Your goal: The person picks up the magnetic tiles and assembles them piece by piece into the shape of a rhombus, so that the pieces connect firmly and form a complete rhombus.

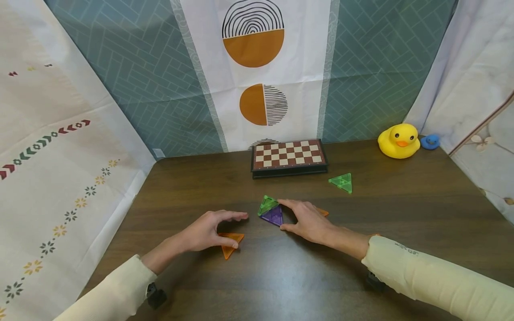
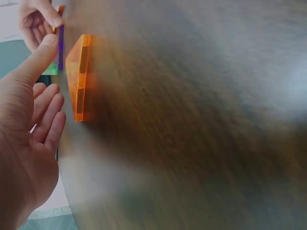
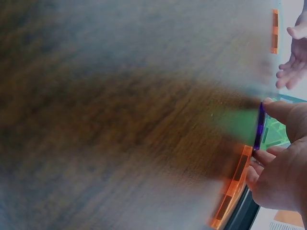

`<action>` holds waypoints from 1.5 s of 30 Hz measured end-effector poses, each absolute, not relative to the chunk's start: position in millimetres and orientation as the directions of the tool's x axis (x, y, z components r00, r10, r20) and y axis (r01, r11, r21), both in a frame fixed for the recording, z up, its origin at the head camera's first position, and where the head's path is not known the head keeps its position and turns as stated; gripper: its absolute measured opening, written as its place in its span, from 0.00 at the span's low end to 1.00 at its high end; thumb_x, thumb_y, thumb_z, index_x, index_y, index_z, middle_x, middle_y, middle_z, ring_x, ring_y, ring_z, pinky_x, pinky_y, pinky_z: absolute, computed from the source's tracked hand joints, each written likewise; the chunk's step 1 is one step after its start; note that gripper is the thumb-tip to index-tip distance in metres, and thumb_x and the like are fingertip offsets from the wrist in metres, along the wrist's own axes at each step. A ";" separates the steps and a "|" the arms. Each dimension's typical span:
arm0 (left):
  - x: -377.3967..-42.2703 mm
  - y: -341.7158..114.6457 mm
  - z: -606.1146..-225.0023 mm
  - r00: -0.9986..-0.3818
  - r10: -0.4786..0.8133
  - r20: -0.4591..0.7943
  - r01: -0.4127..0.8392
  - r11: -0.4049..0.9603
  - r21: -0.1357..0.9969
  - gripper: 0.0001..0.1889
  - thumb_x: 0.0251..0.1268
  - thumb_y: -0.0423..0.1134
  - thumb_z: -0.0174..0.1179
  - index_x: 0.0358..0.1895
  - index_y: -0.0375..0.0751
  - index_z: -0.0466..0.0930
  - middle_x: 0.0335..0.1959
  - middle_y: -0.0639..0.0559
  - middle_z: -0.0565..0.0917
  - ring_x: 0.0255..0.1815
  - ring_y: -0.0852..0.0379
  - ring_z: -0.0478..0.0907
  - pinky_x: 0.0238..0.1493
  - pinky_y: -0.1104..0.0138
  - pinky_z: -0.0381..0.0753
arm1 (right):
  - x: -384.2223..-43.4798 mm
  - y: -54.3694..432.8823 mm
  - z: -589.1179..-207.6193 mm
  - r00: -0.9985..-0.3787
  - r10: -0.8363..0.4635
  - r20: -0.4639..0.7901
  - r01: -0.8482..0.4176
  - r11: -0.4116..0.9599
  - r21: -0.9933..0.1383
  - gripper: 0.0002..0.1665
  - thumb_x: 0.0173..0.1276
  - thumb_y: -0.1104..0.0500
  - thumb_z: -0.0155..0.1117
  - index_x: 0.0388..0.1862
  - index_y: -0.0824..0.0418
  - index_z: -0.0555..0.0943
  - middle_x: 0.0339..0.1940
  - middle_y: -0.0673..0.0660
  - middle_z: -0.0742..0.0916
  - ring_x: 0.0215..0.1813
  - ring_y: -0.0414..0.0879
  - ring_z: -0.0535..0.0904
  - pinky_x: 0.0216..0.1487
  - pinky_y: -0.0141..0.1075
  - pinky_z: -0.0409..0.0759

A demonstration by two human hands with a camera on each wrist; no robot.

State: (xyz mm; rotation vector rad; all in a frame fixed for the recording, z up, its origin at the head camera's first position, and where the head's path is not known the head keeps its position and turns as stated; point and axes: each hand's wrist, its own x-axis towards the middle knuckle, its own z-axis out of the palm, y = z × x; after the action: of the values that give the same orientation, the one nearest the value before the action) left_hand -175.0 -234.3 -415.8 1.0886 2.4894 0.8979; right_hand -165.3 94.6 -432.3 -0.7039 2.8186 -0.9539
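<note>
My right hand (image 1: 307, 220) pinches a purple triangular magnetic tile (image 1: 273, 216) by two of its corners, with thumb and fingers at opposite ends. A translucent green triangular tile (image 1: 267, 205) lies edge to edge with the purple one. My left hand (image 1: 210, 229) is held over an orange triangular tile (image 1: 227, 249), fingers extended and thumb apart; it grips nothing. In the left wrist view, that orange tile (image 2: 79, 79) lies beside the open palm. Another orange tile (image 3: 232, 191) lies close by the right fingers, mostly hidden behind that hand in the head view.
A folded chessboard box (image 1: 289, 156) stands at the back of the wooden table (image 1: 192, 178). A separate green triangle (image 1: 342, 182) lies to its right. In the far right corner sit a yellow rubber duck (image 1: 399, 141) and a small blue duck (image 1: 430, 141). Fabric hangs behind and at both sides.
</note>
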 end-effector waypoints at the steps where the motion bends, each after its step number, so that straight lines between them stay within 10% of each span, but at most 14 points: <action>1: -173.5 -235.6 -415.8 -0.675 0.738 -0.008 0.569 0.527 0.631 0.40 0.62 0.49 0.79 0.76 0.45 0.75 0.71 0.56 0.80 0.68 0.53 0.78 0.69 0.51 0.78 | -165.2 94.5 -431.8 -0.891 -0.449 0.066 -0.396 0.699 -0.595 0.44 0.66 0.56 0.82 0.77 0.64 0.74 0.73 0.66 0.80 0.69 0.60 0.80 0.66 0.55 0.80; 45: -149.0 -258.9 -422.7 -0.678 0.735 -0.028 0.563 0.544 0.623 0.37 0.62 0.44 0.80 0.74 0.54 0.77 0.69 0.61 0.80 0.66 0.56 0.78 0.67 0.52 0.80 | -165.2 94.9 -431.2 -0.892 -0.448 0.066 -0.394 0.695 -0.601 0.43 0.67 0.55 0.81 0.77 0.63 0.74 0.73 0.65 0.81 0.71 0.61 0.79 0.68 0.57 0.79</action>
State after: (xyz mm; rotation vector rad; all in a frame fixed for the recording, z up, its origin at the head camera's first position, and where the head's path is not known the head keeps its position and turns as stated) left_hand -149.0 -258.9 -422.7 1.0787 2.4970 0.8552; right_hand -165.2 94.9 -431.2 -0.7001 2.8128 -0.9672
